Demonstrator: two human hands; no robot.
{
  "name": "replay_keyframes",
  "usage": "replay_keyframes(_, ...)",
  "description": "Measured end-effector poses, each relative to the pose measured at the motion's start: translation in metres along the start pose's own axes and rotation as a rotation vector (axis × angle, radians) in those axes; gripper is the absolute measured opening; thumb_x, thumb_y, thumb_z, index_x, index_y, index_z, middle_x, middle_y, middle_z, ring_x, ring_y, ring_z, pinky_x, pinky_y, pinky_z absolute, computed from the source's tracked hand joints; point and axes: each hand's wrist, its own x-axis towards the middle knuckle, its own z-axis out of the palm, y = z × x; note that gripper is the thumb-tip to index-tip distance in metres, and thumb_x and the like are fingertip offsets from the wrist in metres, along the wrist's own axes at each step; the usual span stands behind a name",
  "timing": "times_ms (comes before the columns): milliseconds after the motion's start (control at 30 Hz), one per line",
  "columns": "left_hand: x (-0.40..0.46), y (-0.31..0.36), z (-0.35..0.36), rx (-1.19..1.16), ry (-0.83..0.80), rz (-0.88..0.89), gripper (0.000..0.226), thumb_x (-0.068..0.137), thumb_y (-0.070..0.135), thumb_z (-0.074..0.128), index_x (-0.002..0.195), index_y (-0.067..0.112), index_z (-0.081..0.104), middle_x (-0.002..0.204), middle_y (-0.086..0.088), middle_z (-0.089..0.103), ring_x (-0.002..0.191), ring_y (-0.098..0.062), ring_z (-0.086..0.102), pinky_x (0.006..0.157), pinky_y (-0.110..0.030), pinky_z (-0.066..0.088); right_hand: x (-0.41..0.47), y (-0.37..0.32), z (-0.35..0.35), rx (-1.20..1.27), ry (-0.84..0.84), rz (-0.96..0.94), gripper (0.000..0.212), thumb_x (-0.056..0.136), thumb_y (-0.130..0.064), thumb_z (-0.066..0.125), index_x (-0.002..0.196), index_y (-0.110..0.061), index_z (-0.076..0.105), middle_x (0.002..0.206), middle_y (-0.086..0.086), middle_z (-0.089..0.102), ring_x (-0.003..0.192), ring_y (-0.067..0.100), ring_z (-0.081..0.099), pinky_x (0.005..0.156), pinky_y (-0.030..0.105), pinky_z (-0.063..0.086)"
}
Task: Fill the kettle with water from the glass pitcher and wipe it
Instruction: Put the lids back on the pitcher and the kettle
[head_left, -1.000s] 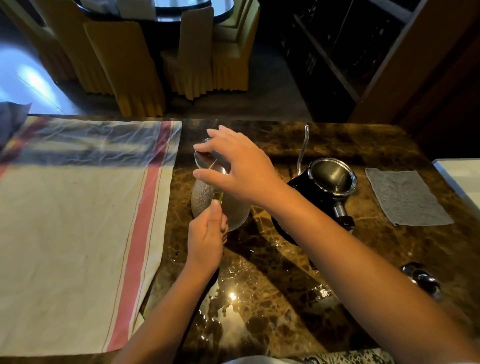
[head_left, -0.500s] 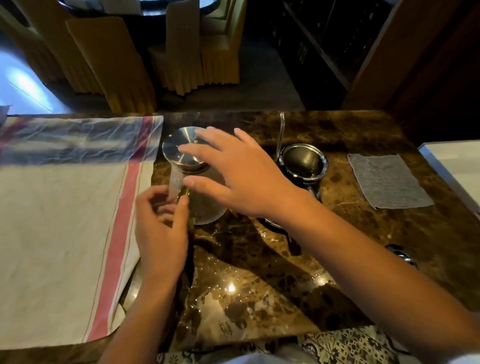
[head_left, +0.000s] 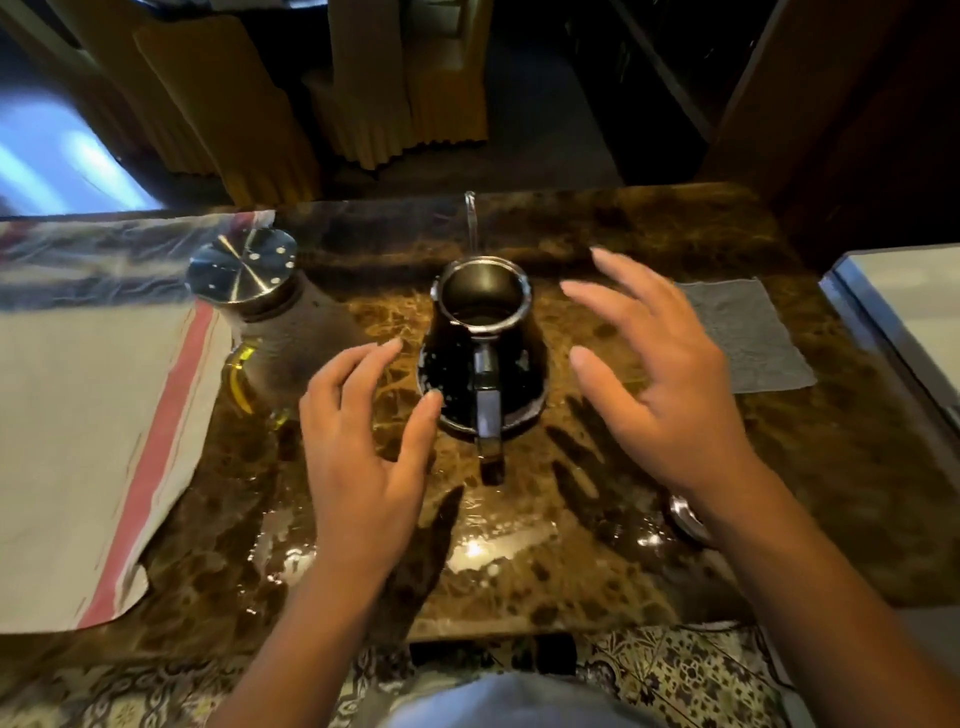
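A black kettle (head_left: 480, 358) stands lidless in the middle of the marble counter (head_left: 597, 561), its thin spout pointing away and its handle towards me. Left of it stands the glass pitcher (head_left: 275, 332) with its steel lid (head_left: 241, 265) on. My left hand (head_left: 363, 447) hovers open just left of the kettle, thumb tip close to its side. My right hand (head_left: 660, 374) hovers open to the kettle's right, fingers spread, holding nothing. A grey wiping cloth (head_left: 743, 332) lies flat at the right.
A white cloth with a red stripe (head_left: 88, 415) covers the counter's left part. A shiny metal piece (head_left: 685, 514) lies under my right wrist, partly hidden. A white surface (head_left: 909, 312) adjoins the counter at the right. Yellow-covered chairs (head_left: 249, 130) stand beyond.
Both hands have left the pitcher and its lid and moved right to either side of the kettle. The pitcher now stands alone at the left with its lid on.
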Motion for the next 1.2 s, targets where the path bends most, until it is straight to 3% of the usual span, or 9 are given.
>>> replay_keyframes(200,-0.003,0.024,0.046,0.129,-0.112,-0.011,0.052,0.097,0.037,0.065,0.146,0.023,0.053,0.144,-0.006,0.047,0.134,-0.019,0.045,0.109,-0.030,0.038,-0.069,0.084,-0.018,-0.050,-0.135,0.233,0.036,0.096,-0.037,0.060,0.129,-0.027,0.072,0.151,0.000,0.055,0.138,0.022,0.048,0.109,0.034,0.037)
replay_keyframes(367,-0.007,0.034,0.066,0.112,-0.067,-0.044,0.043,0.097,0.026,0.065,0.139,0.016,0.057,0.129,-0.007,0.053,0.112,0.000,0.047,0.091,-0.003,0.038,-0.117,0.124,-0.027,-0.125,-0.192,0.391,0.023,0.093,-0.030,0.075,0.116,-0.027,0.075,0.129,-0.006,0.063,0.118,0.019,0.054,0.097,0.036,0.046)
replay_keyframes(533,-0.015,0.038,0.076,0.058,-0.054,-0.097,0.039,0.104,0.027,0.055,0.142,0.021,0.052,0.123,0.001,0.063,0.105,-0.008,0.062,0.086,-0.016,0.048,-0.138,0.138,-0.038,-0.082,-0.216,0.495,0.017,0.090,-0.040,0.077,0.103,-0.031,0.071,0.107,-0.015,0.060,0.096,0.008,0.060,0.080,0.031,0.051)
replay_keyframes(600,-0.018,0.041,0.081,0.007,-0.049,-0.141,0.037,0.106,0.025,0.051,0.143,0.021,0.049,0.118,0.001,0.064,0.098,-0.008,0.065,0.080,-0.012,0.049,-0.139,0.138,-0.041,-0.068,-0.209,0.500,0.015,0.089,-0.045,0.076,0.093,-0.033,0.068,0.100,-0.017,0.059,0.087,0.003,0.060,0.072,0.027,0.048)
replay_keyframes(700,-0.019,0.042,0.089,-0.063,-0.030,-0.175,0.033,0.109,0.021,0.044,0.141,0.021,0.045,0.095,-0.004,0.065,0.079,-0.013,0.066,0.065,-0.016,0.050,-0.141,0.138,-0.041,-0.055,-0.210,0.476,0.021,0.086,-0.052,0.075,0.085,-0.033,0.066,0.092,-0.017,0.059,0.080,-0.002,0.057,0.065,0.022,0.044)
replay_keyframes(767,-0.019,0.042,0.093,-0.060,-0.026,-0.175,0.030,0.109,0.020,0.040,0.139,0.024,0.043,0.088,-0.006,0.063,0.073,-0.017,0.066,0.060,-0.023,0.051,-0.143,0.138,-0.040,-0.047,-0.236,0.453,0.022,0.086,-0.051,0.075,0.085,-0.031,0.067,0.092,-0.018,0.059,0.077,-0.001,0.058,0.064,0.025,0.049)
replay_keyframes(933,-0.019,0.040,0.092,-0.031,-0.031,-0.162,0.028,0.110,0.021,0.038,0.138,0.025,0.043,0.080,-0.008,0.061,0.067,-0.015,0.061,0.057,-0.022,0.046,-0.147,0.139,-0.033,-0.054,-0.234,0.399,0.012,0.092,-0.036,0.074,0.090,-0.025,0.068,0.092,-0.014,0.060,0.070,0.007,0.060,0.061,0.039,0.054)
replay_keyframes(1067,-0.017,0.038,0.088,0.006,-0.060,-0.136,0.027,0.109,0.021,0.040,0.136,0.023,0.045,0.078,-0.003,0.061,0.067,-0.012,0.061,0.057,-0.027,0.048,-0.135,0.134,-0.034,0.048,-0.211,0.371,0.014,0.094,-0.038,0.068,0.088,-0.026,0.066,0.089,-0.016,0.058,0.063,0.007,0.057,0.058,0.028,0.047)
replay_keyframes(1200,-0.019,0.029,0.077,0.036,-0.031,-0.135,0.029,0.109,0.022,0.041,0.137,0.029,0.047,0.095,-0.002,0.064,0.079,-0.016,0.066,0.067,-0.036,0.056,-0.107,0.122,-0.034,0.122,-0.184,0.303,0.015,0.094,-0.037,0.068,0.090,-0.024,0.068,0.089,-0.017,0.060,0.072,0.003,0.058,0.063,0.017,0.040)
